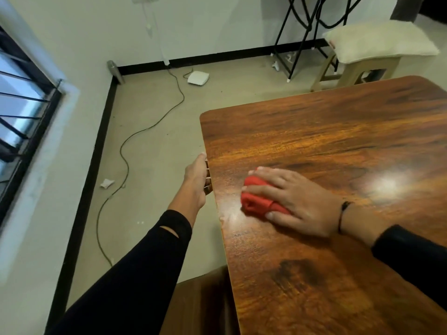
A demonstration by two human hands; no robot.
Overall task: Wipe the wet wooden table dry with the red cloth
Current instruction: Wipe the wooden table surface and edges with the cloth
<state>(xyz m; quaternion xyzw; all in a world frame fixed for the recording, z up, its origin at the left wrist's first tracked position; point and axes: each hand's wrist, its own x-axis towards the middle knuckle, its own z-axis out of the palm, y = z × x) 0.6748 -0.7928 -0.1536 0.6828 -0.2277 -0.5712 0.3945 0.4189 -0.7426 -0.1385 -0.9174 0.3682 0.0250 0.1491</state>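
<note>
The glossy wooden table (338, 141) fills the right half of the view. A bunched red cloth (256, 198) lies on it close to the left edge. My right hand (297, 201) presses flat on the cloth with spread fingers. A pale wet smear shows on the wood just below the cloth, at the edge. My left hand (197, 180) is at the table's left edge; its fingers curl under the edge and are mostly hidden.
A green cable (125, 151) snakes over the floor to the left, near a white box (198, 78) and a paper scrap (106, 183). A stool with a cream cushion (377, 41) and a black wire rack stand behind the table. A barred window is at the far left.
</note>
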